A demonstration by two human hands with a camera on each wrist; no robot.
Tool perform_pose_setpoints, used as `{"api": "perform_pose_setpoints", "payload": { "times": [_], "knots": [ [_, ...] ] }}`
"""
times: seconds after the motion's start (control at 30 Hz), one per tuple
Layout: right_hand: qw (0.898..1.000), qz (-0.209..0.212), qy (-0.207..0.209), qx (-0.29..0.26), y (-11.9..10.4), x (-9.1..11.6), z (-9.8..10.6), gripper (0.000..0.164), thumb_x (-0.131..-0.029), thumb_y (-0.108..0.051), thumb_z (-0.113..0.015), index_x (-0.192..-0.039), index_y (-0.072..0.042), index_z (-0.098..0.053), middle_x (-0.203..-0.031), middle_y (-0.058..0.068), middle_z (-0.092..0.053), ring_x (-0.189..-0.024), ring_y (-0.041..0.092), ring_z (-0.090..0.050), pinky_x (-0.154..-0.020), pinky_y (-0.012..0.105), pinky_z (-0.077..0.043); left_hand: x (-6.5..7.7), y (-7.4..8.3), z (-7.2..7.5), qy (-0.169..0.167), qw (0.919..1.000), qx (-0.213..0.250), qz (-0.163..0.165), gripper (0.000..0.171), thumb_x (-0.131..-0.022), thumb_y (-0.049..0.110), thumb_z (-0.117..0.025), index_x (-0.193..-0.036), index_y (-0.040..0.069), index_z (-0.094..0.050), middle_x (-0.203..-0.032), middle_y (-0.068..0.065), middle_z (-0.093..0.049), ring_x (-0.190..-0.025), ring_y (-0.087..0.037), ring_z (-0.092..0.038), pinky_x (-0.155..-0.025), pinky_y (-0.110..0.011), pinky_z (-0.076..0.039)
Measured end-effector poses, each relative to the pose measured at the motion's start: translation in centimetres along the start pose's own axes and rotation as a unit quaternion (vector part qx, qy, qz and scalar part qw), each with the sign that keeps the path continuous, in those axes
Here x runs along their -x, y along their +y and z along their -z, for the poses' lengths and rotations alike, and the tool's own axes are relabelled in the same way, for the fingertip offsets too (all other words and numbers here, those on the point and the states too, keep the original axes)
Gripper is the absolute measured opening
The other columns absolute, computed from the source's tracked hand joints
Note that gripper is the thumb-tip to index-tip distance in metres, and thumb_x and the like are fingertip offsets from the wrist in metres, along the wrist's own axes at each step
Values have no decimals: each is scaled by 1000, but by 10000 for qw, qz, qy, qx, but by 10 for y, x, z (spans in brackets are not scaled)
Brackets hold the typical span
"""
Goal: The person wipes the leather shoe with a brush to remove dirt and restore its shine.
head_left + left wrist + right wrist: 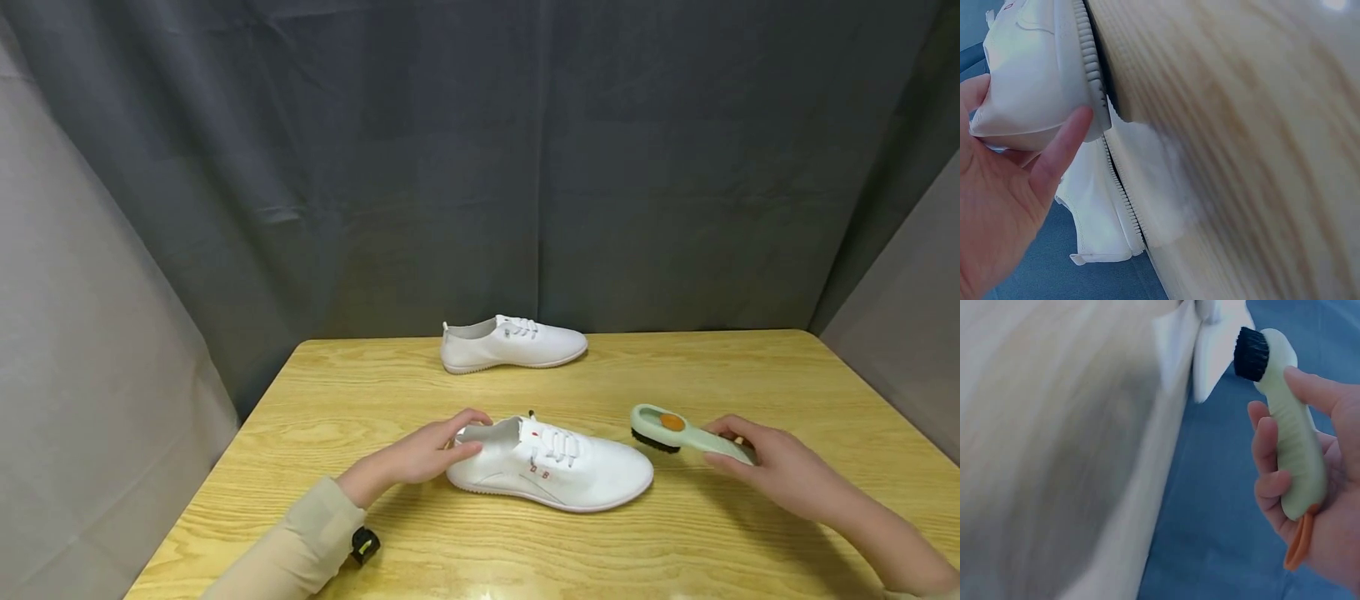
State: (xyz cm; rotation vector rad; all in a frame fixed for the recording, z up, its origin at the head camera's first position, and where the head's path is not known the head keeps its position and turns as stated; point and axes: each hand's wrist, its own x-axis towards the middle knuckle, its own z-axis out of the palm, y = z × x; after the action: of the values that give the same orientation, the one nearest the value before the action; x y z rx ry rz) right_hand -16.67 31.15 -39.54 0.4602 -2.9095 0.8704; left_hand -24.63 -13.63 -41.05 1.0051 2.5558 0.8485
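On the wooden table lies a white lace-up shoe, its toe toward the right. My left hand grips it by the heel; in the left wrist view the fingers wrap the back of the shoe, with one fingertip close to the ridged sole. My right hand holds a pale green shoe brush by its handle, just off the shoe's toe. The brush has an orange button on top, and its dark bristles face down. In the right wrist view an orange loop hangs from the handle's end.
A second white shoe stands near the table's back edge, also pointing right. A dark grey curtain hangs behind the wooden table, with lighter cloth at both sides. A small black device sits by the left sleeve.
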Motion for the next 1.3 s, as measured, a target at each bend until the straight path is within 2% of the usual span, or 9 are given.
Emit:
{"api": "perform_pose_setpoints", "payload": {
  "times": [0.2,0.4,0.63,0.83,0.97,1.1,1.3],
  "knots": [
    [9976,180,-368,-556,-30,-19,-6,35,-96,-36,-61,-118,-9,-62,-87,-2,-58,-66,9,-46,-55,27,-40,0,2,0,-24,10000,34,4,43,-104,42,-42,-143,24,-40,-143,-4,-48,-125,-25,-49,-101,-44,-40],
    [9956,423,-575,-614,-40,-29,-17,31,-95,-38,-61,-114,-14,-64,-92,-5,-60,-70,9,-48,-59,27,-41,-1,1,-2,-54,10000,63,-4,41,-104,42,-42,-142,26,-40,-143,-3,-48,-125,-24,-49,-100,-43,-40],
    [9954,406,-681,-536,-36,-30,-19,29,-95,-37,-62,-113,-14,-64,-93,-6,-60,-72,8,-48,-61,26,-40,-1,2,-2,-74,10000,57,-4,41,-104,42,-42,-142,26,-40,-142,-3,-49,-124,-23,-50,-99,-42,-41],
    [9980,14,-625,-38,-18,-22,-12,31,-94,-39,-63,-113,-14,-64,-91,-5,-60,-66,9,-45,-57,27,-38,0,2,0,-49,10000,7,15,41,-104,42,-42,-142,28,-40,-140,-3,-50,-110,-18,-55,-91,-39,-44],
    [9982,-256,-399,354,-1,-13,-5,32,-94,-38,-63,-111,-12,-64,-88,-5,-59,-59,9,-40,-52,27,-34,0,1,0,-44,10000,-3,9,41,-104,42,-42,-142,28,-40,-141,-3,-50,-112,-19,-55,-92,-39,-44],
    [9987,-292,-298,286,5,-8,-1,32,-95,-36,-63,-113,-10,-63,-90,-3,-60,-59,9,-41,-51,27,-34,1,1,0,-49,10000,-6,-14,42,-104,41,-42,-143,24,-39,-142,-2,-48,-121,-22,-51,-97,-42,-42],
    [9999,-79,-120,-77,-11,-6,1,28,-95,-31,-63,-115,-11,-63,-82,-3,-56,-60,8,-40,-52,27,-35,1,0,0,-51,10000,13,21,42,-104,41,-42,-143,25,-39,-143,-1,-48,-122,-23,-51,-98,-42,-42]
  ]
}}
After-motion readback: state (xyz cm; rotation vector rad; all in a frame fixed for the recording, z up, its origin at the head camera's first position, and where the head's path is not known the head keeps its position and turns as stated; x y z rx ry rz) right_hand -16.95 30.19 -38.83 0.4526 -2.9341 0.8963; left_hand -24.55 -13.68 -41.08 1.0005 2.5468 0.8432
